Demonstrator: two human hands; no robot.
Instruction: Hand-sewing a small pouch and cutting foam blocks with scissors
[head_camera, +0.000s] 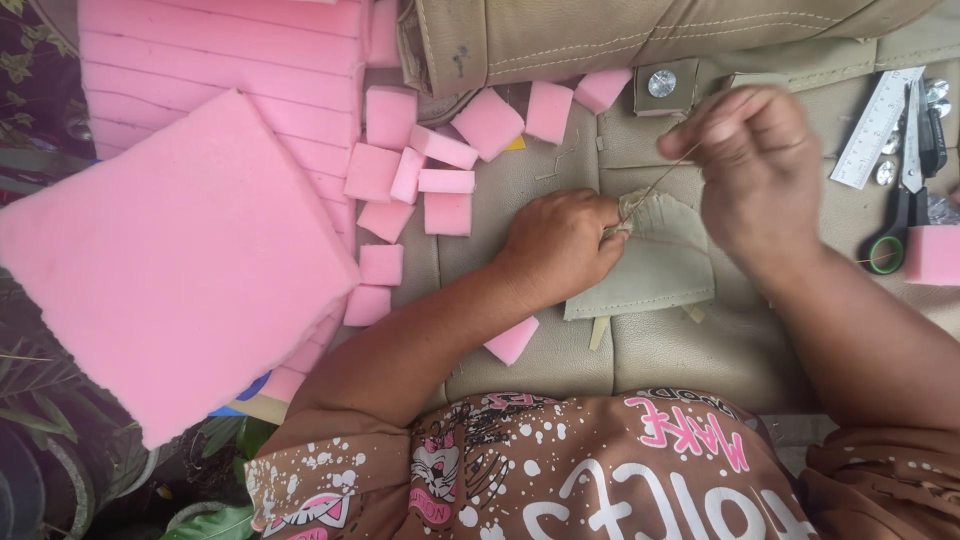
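The left hand is laid knuckles-up on the beige upholstery, its fingers pinched onto the edge of a small beige leatherette piece, which is pressed flat just right of that pinch. The right hand is raised above and to the right, fingers clenched on a thin thread drawn taut down to the left hand's pinch. Pink foam cubes are scattered up-left of the grip; scissors and a ruler lie well off to the right.

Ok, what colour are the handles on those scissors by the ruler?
The scissors have black handles with green lining inside the loops, seen in the head view, right of the right hand.
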